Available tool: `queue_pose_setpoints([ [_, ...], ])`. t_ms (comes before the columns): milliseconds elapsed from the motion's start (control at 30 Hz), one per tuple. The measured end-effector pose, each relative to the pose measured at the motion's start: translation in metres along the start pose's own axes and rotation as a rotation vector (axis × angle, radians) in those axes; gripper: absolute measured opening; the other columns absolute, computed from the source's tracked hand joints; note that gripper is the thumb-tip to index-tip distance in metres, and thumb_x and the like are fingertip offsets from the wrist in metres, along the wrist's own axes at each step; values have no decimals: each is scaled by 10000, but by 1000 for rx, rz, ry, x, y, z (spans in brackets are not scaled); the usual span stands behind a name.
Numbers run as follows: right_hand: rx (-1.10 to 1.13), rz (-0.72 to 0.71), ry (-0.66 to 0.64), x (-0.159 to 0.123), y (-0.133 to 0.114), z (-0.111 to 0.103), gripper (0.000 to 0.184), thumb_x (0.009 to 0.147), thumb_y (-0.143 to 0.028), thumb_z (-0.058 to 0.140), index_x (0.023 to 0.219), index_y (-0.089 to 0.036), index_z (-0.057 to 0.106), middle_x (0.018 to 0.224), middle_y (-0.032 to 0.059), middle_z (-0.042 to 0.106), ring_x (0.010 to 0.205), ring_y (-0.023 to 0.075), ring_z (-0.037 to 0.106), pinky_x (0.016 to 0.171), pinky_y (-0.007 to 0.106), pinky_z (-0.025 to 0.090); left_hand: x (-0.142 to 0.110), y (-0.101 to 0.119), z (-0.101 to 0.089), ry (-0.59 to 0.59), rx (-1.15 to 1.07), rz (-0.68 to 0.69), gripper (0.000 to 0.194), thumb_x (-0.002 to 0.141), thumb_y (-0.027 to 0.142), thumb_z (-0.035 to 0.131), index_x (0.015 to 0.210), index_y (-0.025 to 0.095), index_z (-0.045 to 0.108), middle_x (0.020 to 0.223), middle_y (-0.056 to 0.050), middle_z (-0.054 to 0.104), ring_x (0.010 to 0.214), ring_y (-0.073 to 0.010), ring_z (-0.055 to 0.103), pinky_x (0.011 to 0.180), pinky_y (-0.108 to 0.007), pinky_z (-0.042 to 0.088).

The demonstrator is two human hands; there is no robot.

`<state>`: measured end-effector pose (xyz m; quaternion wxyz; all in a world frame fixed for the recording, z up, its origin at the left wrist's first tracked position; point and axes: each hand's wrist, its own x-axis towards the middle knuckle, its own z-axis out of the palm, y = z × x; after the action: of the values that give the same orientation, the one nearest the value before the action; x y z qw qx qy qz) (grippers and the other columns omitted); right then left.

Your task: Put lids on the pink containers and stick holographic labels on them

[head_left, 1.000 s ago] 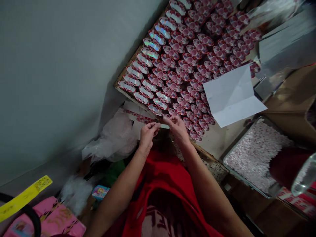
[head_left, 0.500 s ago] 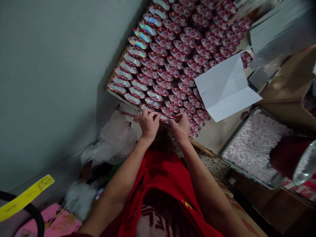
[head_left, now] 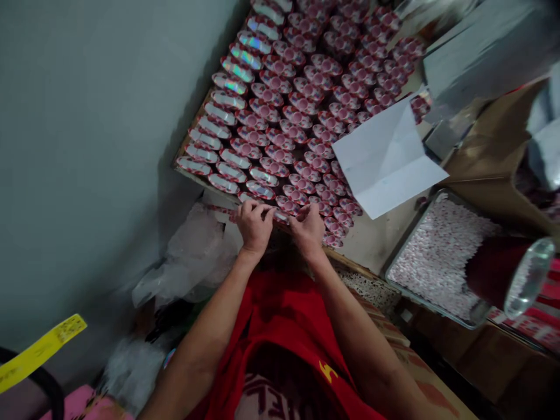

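Observation:
My left hand [head_left: 254, 226] and my right hand [head_left: 308, 228] are close together at the near edge of a board [head_left: 189, 172] packed with several rows of small red-and-white patterned paper cups [head_left: 301, 99]. Both hands have their fingers curled and pinch one small red-and-white piece [head_left: 280, 216] between them, at the edge of the nearest row. What the fingertips do to it is hidden. Some cups on the left rows have shiny silver insides [head_left: 238, 70].
A folded white sheet [head_left: 385, 158] lies on the cups at the right. A metal tray of small pink-white pieces [head_left: 437, 262] sits right of it, with a clear glass [head_left: 525, 277] beside. Brown cardboard [head_left: 494, 157], crumpled clear plastic [head_left: 192, 256], a yellow strip [head_left: 39, 353], a grey wall [head_left: 87, 146].
Both hands moved forward from in front of my chest to the near edge of the board, bringing the small piece down to the nearest row of cups. The view shifted slightly left.

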<state>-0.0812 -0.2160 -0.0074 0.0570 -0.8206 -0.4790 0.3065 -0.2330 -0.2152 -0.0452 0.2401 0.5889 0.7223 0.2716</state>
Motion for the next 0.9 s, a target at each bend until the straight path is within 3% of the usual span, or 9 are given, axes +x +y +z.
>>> queue_pose_setpoints([
  [100,-157,23,-63,-1,-6,-8,381,909,-428,693,1171,-198,541,994,87,757,881,244,700,742,307,405,3,2,-2,-6,16,-16,145,868,335,793,925,236,705,998,-84,614,1023,-297,591,993,-455,455],
  [200,-216,24,-137,2,-13,-12,387,931,-460,698,1190,-207,561,1008,94,775,919,259,728,782,321,415,10,5,-5,78,87,-129,446,746,337,891,1061,210,602,1065,-106,610,1103,-348,570,997,-488,467],
  [300,-219,-16,-191,10,-17,-16,342,931,-354,694,1222,-217,578,982,74,788,922,260,740,857,345,419,18,19,-12,34,175,-168,434,730,268,876,1032,226,567,1088,-108,607,1114,-366,573,977,-498,476],
  [400,-55,-77,-263,18,-9,-29,263,856,-346,781,1052,-242,640,926,30,784,883,239,726,806,318,419,40,52,-14,-2,161,-92,382,727,248,867,958,246,561,989,-70,620,1004,-342,604,934,-470,485],
  [467,192,-95,-275,27,4,-47,273,811,-430,825,883,-244,639,838,-1,752,807,211,694,718,285,412,70,86,0,6,63,45,381,740,279,873,987,251,584,965,-59,645,965,-322,618,939,-450,484],
  [567,695,-5,-204,56,29,-91,429,802,-636,763,814,-237,606,721,-11,681,664,175,626,620,266,432,131,145,44,65,-62,244,431,773,249,847,1143,238,628,1109,-98,686,1093,-324,621,1019,-445,459],
  [667,1085,203,-96,104,48,-143,535,772,-726,718,919,-228,587,779,18,695,609,163,619,571,273,487,170,192,92,-94,-90,408,184,833,103,707,954,239,680,1003,-90,707,1007,-292,640,937,-407,483],
  [800,1290,295,3,170,59,-180,551,652,-511,868,1025,-234,572,923,29,729,767,189,709,656,300,584,148,209,109,-289,7,650,185,900,107,640,830,254,725,953,-102,724,1040,-299,646,972,-439,472],
  [900,1326,358,1,195,68,-175,440,583,-284,851,912,-224,566,761,-40,675,688,147,659,682,284,578,114,202,98,-285,-41,600,189,859,235,773,1045,272,770,1193,-114,729,1212,-319,617,1081,-473,454],
])
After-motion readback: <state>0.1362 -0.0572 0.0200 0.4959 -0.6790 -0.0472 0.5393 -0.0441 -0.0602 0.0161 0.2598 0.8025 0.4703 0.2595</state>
